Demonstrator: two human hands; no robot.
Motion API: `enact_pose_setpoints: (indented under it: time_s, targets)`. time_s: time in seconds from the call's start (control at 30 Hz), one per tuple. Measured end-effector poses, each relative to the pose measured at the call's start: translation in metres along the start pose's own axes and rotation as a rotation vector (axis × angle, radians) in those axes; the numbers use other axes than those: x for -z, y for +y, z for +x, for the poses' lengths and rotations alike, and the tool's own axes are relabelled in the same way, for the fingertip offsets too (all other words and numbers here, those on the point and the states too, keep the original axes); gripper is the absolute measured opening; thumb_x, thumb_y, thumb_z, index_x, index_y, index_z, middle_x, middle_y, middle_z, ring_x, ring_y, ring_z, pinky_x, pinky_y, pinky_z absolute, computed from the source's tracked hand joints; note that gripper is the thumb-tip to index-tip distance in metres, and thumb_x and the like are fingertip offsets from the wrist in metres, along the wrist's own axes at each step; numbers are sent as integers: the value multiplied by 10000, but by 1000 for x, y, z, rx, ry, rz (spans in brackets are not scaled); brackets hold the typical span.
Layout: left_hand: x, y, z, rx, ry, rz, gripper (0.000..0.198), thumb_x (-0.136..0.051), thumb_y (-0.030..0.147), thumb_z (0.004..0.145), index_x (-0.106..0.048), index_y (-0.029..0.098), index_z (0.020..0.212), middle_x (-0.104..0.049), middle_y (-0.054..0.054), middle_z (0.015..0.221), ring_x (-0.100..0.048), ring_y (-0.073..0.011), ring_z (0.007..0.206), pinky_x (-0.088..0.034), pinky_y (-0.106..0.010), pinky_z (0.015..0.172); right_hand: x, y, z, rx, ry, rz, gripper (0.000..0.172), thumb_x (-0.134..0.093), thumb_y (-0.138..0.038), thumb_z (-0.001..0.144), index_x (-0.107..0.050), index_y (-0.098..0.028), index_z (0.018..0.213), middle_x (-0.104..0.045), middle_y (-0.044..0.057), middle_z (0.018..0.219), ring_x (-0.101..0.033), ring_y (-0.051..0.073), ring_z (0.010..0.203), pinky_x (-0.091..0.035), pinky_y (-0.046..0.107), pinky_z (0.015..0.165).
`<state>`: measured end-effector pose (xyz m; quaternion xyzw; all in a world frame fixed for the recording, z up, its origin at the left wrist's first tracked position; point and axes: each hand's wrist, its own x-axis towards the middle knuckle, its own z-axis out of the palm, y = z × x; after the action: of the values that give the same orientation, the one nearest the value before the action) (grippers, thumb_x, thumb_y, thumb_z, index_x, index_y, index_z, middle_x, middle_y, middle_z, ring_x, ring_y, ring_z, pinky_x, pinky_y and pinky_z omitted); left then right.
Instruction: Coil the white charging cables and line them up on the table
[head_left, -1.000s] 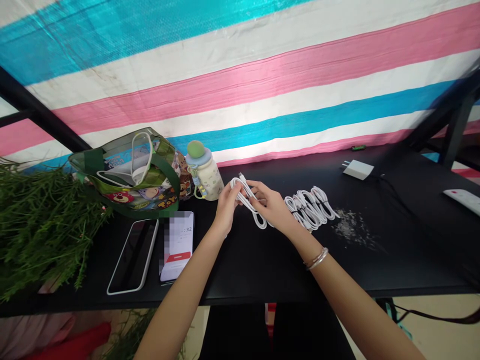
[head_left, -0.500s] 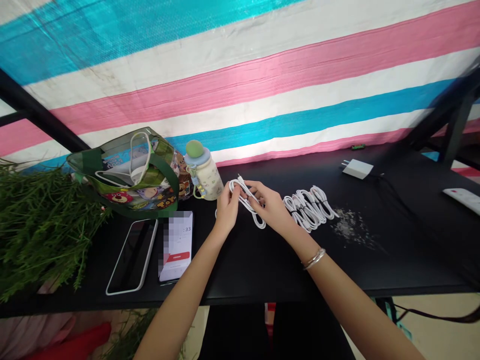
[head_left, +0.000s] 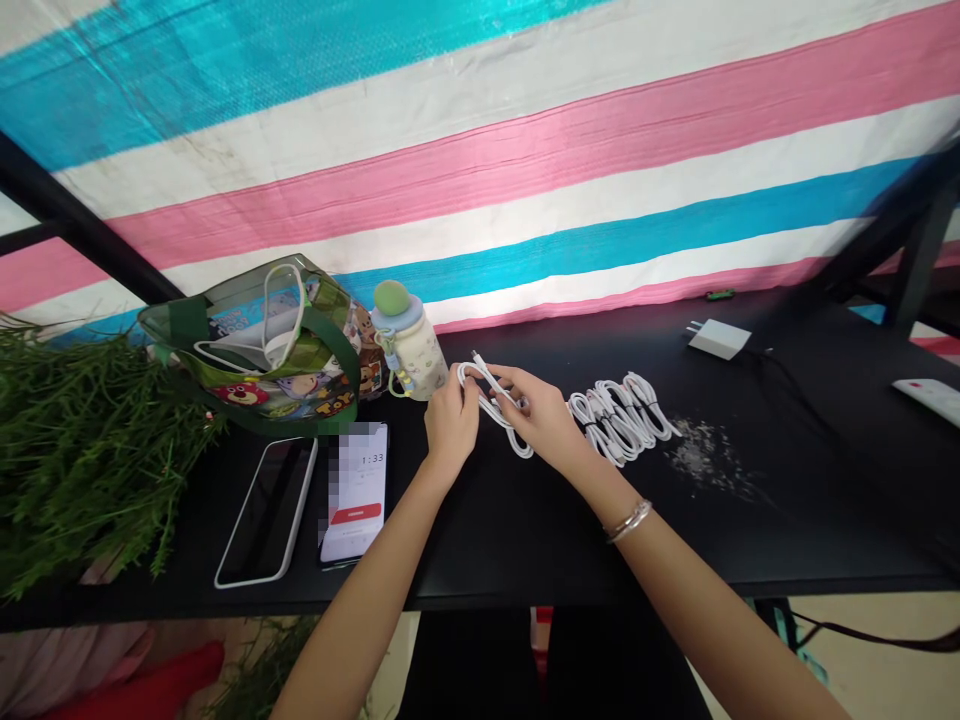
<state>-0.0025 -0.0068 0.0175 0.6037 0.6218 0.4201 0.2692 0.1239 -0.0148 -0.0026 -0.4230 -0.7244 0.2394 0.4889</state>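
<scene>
Left hand (head_left: 451, 425) and right hand (head_left: 541, 418) both closed on a white cable (head_left: 512, 441), held over the black table (head_left: 495, 530); finger placement seems pinched, partly hidden. Coiled cables (head_left: 619, 420) lie just right.

The left hand (head_left: 451, 425) and right hand (head_left: 541, 420) hide stretches of the white cable (head_left: 517, 447); the phone screen (head_left: 358, 490) is partly pixelated.
</scene>
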Motion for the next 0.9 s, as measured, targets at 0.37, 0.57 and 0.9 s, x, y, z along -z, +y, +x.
enact_pose_setpoints:
  time_s: [0.37,0.57,0.9]
  targets:
    - [0,-5,1,-99,5,-101,368,-442,96,790,-560,223,1115,-607,22,687,-565,-171,656,-390,-259,667,-4,2,-1,44,0,15,367,-437,-168,835,-604,-202,1160,-684,86,1018,-629,174,794,-517,288,668]
    - [0,-5,1,-133,-33,-225,362,-414,67,796,-580,220,1079,-561,48,597,-561,-147,587,-390,-242,635,-3,2,-1,34,-3,4,366,-434,-162,825,-607,-191,1146,-678,72,917,-603,160,717,-506,277,628]
    - [-2,-7,4,-107,-43,-343,285,-442,74,805,-588,216,1004,-544,59,586,-556,-127,568,-404,-232,617,-5,5,0,12,13,-8,341,-466,-191,824,-626,-205,1124,-662,46,843,-534,139,601,-484,278,609]
